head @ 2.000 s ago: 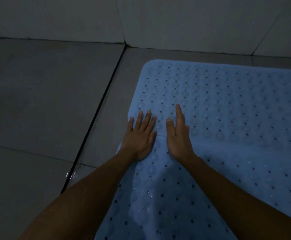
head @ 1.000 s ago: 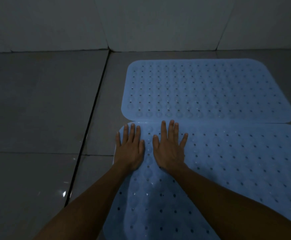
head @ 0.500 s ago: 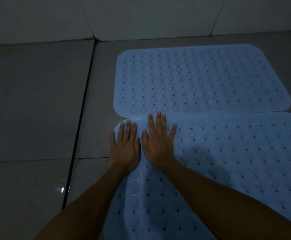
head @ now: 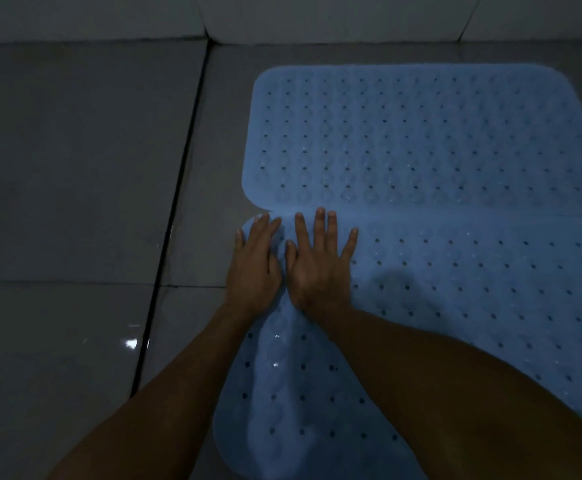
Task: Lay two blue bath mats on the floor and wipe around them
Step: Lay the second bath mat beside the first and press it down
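Note:
Two light blue bath mats with rows of small holes lie on the grey tiled floor. The far mat [head: 421, 133] lies flat near the wall. The near mat [head: 473, 289] runs from its edge down toward me. My left hand [head: 256, 268] rests flat, palm down, on the near mat's far left corner. My right hand [head: 320, 265] lies flat beside it, fingers spread, fingertips at the seam between the mats. Neither hand holds anything. My forearms hide part of the near mat.
Large grey floor tiles [head: 75, 168] spread to the left, split by a dark grout line [head: 175, 209]. A pale tiled wall [head: 317, 15] runs along the top. A small wet glint [head: 131, 342] shows on the near left tile.
Both hands slid from the far mat back to the near mat's far left corner and stay pressed flat there. The view shifted, so the mats sit further right.

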